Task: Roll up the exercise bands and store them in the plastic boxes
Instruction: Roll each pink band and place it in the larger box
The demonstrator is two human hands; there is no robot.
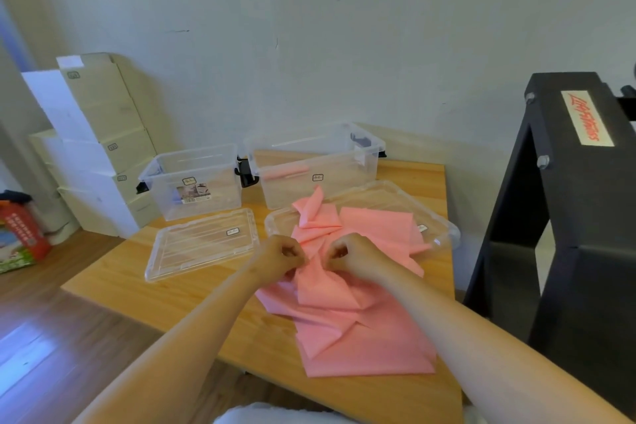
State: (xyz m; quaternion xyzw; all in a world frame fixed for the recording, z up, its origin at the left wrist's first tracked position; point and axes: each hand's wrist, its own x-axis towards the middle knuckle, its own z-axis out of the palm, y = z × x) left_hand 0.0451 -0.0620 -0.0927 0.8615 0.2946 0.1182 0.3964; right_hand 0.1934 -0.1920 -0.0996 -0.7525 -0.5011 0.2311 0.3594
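A heap of flat pink exercise bands point(358, 327) lies crumpled on the wooden table point(179, 299), partly over a clear lid point(444, 231). My left hand point(280, 256) and my right hand point(351, 256) are side by side above the heap, each with curled fingers pinching the edge of one pink band. Two clear plastic boxes stand open at the back: the left box point(192, 182) and the right box point(318, 165), which holds a rolled pink band point(285, 171). A second clear lid point(203, 243) lies flat in front of the left box.
A black fitness machine frame point(568, 217) stands close on the right of the table. Stacked pale cardboard boxes point(99, 144) lean by the wall on the left. A red carton point(20, 234) sits on the wood floor at far left.
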